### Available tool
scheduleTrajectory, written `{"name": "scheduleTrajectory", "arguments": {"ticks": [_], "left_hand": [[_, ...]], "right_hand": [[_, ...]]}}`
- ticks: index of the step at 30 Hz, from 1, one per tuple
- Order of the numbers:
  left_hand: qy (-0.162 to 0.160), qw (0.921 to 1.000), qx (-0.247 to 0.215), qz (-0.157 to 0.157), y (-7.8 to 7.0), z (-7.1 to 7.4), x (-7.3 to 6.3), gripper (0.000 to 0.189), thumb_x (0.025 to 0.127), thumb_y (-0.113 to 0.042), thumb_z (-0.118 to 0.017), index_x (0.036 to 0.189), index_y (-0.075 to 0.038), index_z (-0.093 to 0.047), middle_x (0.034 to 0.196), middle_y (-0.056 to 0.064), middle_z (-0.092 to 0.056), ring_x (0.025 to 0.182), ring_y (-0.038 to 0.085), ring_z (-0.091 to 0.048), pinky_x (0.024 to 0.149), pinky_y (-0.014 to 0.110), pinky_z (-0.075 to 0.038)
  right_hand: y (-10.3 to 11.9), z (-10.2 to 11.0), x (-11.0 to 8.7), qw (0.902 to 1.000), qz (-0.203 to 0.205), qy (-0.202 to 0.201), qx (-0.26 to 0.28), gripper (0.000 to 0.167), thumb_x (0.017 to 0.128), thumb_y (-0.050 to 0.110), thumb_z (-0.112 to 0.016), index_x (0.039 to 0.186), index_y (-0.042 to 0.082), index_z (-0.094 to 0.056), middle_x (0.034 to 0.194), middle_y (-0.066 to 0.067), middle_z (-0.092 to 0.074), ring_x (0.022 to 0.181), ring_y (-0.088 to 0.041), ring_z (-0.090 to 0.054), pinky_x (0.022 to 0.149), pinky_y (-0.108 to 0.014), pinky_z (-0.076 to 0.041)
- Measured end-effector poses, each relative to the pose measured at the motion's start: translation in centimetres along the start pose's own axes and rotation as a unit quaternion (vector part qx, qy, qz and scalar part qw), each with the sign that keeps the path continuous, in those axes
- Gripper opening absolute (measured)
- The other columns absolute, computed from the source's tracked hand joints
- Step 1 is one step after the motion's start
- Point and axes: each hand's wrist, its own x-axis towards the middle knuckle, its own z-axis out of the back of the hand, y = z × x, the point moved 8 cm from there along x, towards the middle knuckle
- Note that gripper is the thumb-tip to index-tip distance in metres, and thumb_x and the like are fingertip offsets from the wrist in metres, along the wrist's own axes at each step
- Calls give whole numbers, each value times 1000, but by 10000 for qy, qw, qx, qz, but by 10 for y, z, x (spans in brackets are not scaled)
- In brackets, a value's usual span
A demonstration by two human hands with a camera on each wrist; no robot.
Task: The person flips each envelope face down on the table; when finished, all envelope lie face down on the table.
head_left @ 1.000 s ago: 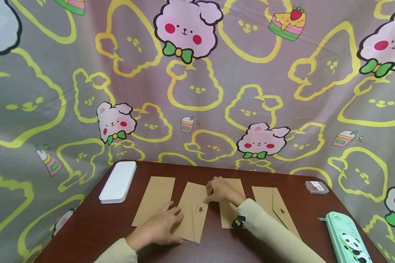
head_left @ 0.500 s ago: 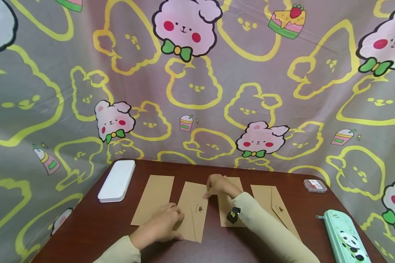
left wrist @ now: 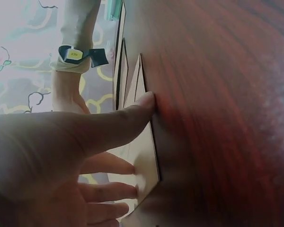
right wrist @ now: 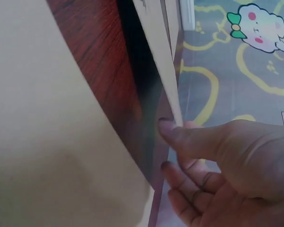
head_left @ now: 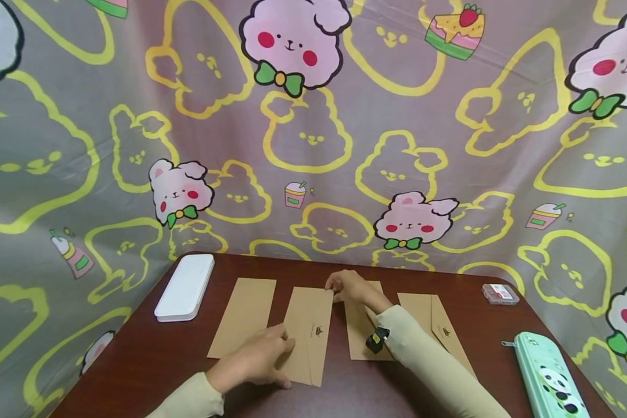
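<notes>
In the head view, a brown paper envelope (head_left: 305, 313) with a small dark crown print lies on the table between my hands. My left hand (head_left: 256, 355) rests on its left side; in the left wrist view the fingers are spread on the paper and the thumb (left wrist: 144, 105) is by the near edge. At the far right corner, my right hand (head_left: 352, 288) pinches the envelope between thumb and fingers, as the right wrist view also shows at the envelope's corner (right wrist: 173, 97). My right forearm passes above another brown envelope (head_left: 357, 334), hiding part of it.
One more envelope (head_left: 248, 307) lies to the left, and another with a crown-printed flap (head_left: 432, 316) to the right. A white case (head_left: 185, 287) stands at the back left. A small clear box (head_left: 500, 294) and a green panda pencil case (head_left: 548, 371) are at the right.
My right hand has slid away from me along the envelope's right edge to its far corner. The envelope's flap side now looks flatter. My left hand has barely moved.
</notes>
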Motion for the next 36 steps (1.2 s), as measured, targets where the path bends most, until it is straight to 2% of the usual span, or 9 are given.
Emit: {"name": "scheduleTrajectory", "arguments": {"ticks": [3,6,9,13,19,21,28,33,36], "left_hand": [[62,9997,-192,132,0,0,0,85,71,-47,-92,138,-4,-64,114,2,-58,106,17,-58,96,35,-49],[130,9981,-496,350,0,-1,0,90,72,-44,-91,145,-2,-57,134,12,-60,125,29,-60,109,46,-47],[242,9947,-861,505,-2,-3,0,95,73,-40,-91,150,-1,-50,154,22,-49,138,43,-52,116,55,-40],[289,9930,-1056,442,-6,-3,-1,99,74,-39,-91,153,-1,-45,159,28,-40,141,48,-48,115,56,-40],[180,9902,-1366,231,-8,-4,1,103,78,-40,-88,158,0,-37,160,28,-39,143,44,-48,115,57,-40],[159,9884,-1498,176,-8,-5,2,105,80,-41,-87,160,-1,-31,162,25,-37,144,41,-47,115,56,-40],[230,9821,-1867,44,-12,-5,5,115,82,-45,-85,165,-4,-16,167,16,-32,146,33,-46,117,51,-41],[218,9794,-2007,-99,-15,-6,6,117,83,-44,-85,164,-1,-12,168,15,-30,144,27,-48,114,41,-44],[233,9692,-2441,-206,-14,-8,6,117,84,-39,-85,164,1,-10,168,19,-27,143,27,-48,108,33,-50]], "right_hand": [[0,0,0,9999,72,-65,-75,22,83,-2,-81,102,8,-75,99,-9,-73,93,-21,-66,83,-37,-56],[1,1,-1,9996,236,-91,-154,22,85,0,-80,105,8,-76,100,-8,-73,95,-22,-66,83,-35,-55],[5,5,-4,9984,499,-152,-211,20,86,1,-79,106,6,-77,100,-9,-74,94,-23,-67,82,-31,-55],[12,13,-7,9969,742,-232,-118,18,89,1,-76,107,3,-77,102,-11,-75,95,-27,-68,82,-29,-56],[8,18,-6,9976,618,-246,187,20,94,5,-71,114,4,-75,113,-13,-75,106,-33,-70,90,-49,-57],[7,19,-4,9973,608,-217,340,22,96,7,-69,118,4,-74,117,-13,-75,111,-33,-70,94,-52,-56],[9,20,-1,9889,714,-125,1296,29,100,8,-64,128,2,-69,131,-16,-70,129,-35,-63,103,-49,-53],[10,18,0,9842,795,-135,1575,31,102,8,-62,132,5,-68,135,-15,-68,135,-35,-59,107,-48,-50],[12,16,3,9820,782,-138,1712,34,102,8,-62,135,7,-66,137,-13,-68,135,-32,-59,107,-46,-51]]}}
